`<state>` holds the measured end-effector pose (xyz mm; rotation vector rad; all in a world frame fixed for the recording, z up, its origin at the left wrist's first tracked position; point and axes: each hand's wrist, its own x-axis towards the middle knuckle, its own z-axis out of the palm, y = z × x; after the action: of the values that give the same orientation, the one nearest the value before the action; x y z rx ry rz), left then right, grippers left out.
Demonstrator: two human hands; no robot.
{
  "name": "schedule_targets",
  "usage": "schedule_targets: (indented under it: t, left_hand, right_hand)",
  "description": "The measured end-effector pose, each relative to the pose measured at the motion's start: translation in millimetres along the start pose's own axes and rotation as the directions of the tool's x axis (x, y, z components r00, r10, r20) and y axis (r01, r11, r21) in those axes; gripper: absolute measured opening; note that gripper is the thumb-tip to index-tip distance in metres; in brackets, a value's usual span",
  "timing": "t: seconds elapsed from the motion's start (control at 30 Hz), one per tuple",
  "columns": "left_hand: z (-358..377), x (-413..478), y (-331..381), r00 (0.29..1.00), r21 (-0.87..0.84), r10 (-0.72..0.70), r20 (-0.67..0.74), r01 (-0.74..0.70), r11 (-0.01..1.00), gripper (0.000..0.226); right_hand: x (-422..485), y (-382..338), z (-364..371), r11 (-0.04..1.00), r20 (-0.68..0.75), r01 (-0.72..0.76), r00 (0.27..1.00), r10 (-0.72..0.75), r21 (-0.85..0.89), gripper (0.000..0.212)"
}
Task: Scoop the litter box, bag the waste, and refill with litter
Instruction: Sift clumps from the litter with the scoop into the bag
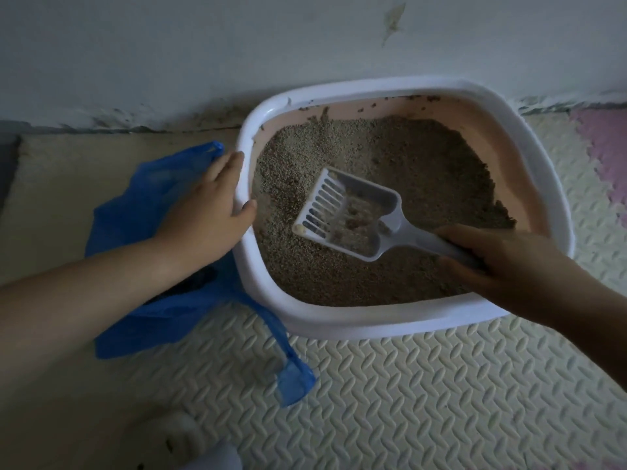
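A litter box (373, 322) with a white rim and pink inner wall sits on the floor against the wall, filled with grainy brown litter (390, 157). My right hand (502, 262) grips the handle of a white slotted scoop (349, 212), which lies over the litter with a few clumps in its bowl. My left hand (207, 205) rests on the box's left rim, thumb over the inner edge and fingers along the outside. A blue plastic bag (146, 205) lies crumpled on the floor left of the box, partly under my left forearm.
A cream foam mat (424, 401) with a raised pattern covers the floor; a pink tile (604, 157) lies at the far right. The scuffed white wall (237, 45) stands right behind the box. A pale blurred shape (190, 442) shows at the bottom edge.
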<state>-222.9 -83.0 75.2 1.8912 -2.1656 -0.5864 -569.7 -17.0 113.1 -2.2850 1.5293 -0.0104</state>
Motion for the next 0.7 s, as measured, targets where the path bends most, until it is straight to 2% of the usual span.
schedule_targets:
  t: [0.1,0.2,0.27,0.43,0.57,0.7]
  left_hand:
    - [-25,-28,-20,0.993,0.119,0.102,-0.062,-0.094,0.988,0.053]
    - [-40,-49,-46,0.999,0.279,0.04,-0.036,-0.028,0.96,0.049]
    - [-45,-57,-63,1.0,0.327,-0.002,-0.015,0.007,0.945,0.048]
    - [-51,-64,-83,0.998,0.326,-0.06,-0.028,0.066,0.943,0.046]
    - [-58,-66,-88,0.99,0.252,-0.13,-0.049,0.138,0.958,0.053]
    - [-66,-70,-92,0.987,0.218,-0.158,-0.035,0.162,0.963,0.059]
  right_hand:
    - [20,-13,1,0.998,0.011,0.063,0.998,-0.063,0.02,0.031]
    - [43,-28,3,0.991,0.012,0.119,0.993,-0.12,0.055,0.032]
    - [58,-41,5,0.983,0.017,0.171,0.985,-0.173,0.071,0.031]
    - [89,-72,10,0.972,0.058,0.227,0.971,-0.231,0.064,0.021]
    - [109,-93,13,0.968,0.069,0.249,0.966,-0.251,0.028,0.026]
    - [126,-117,12,0.955,0.018,0.296,0.955,-0.295,-0.01,0.027]
